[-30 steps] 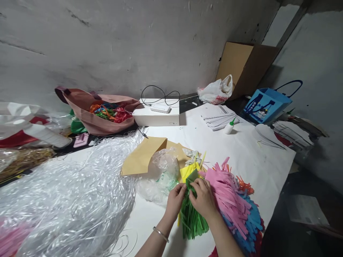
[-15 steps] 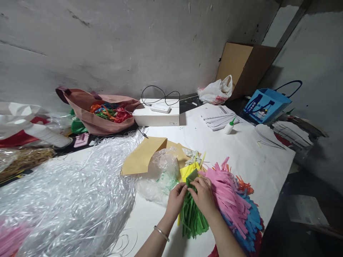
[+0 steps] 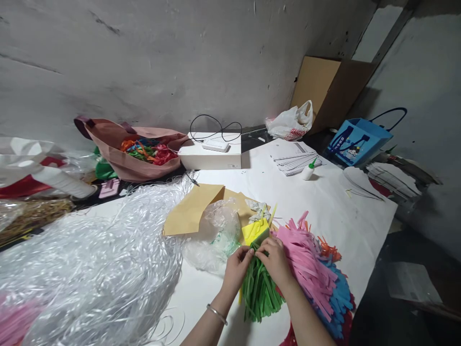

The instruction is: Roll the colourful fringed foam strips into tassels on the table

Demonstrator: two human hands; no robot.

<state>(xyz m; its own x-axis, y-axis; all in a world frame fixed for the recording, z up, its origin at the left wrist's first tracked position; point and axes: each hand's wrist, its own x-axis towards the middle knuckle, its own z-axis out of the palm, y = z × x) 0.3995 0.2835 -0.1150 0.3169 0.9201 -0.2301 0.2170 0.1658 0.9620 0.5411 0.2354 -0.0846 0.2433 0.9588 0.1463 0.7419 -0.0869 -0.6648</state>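
Between my two hands is a green fringed paper tassel (image 3: 262, 293), its cut strips hanging down toward me and its uncut band at the top. My left hand (image 3: 237, 269) pinches the band's left edge, thumb and finger together. On the other side my right hand (image 3: 275, 259) pinches the same band, the fingertips of both hands nearly touching. Just behind lies a yellow paper piece (image 3: 255, 231), partly covered by the green one. A pink fringed paper bundle (image 3: 302, 254) lies right of my right hand, on top of blue fringed paper (image 3: 336, 293).
Shiny white plastic strands (image 3: 108, 259) are heaped at left. Brown paper (image 3: 194, 209) and a crumpled clear bag (image 3: 216, 235) lie ahead. A glue bottle (image 3: 308, 172), paper sheets (image 3: 295, 158), a white box (image 3: 212, 156) and a pink bag (image 3: 144, 168) of coloured strips stand farther back.
The green band has tipped lower and flatter between my fingers, and its strips swing slightly to the right. My right hand has shifted a little, its fingers drawn closer to the left.
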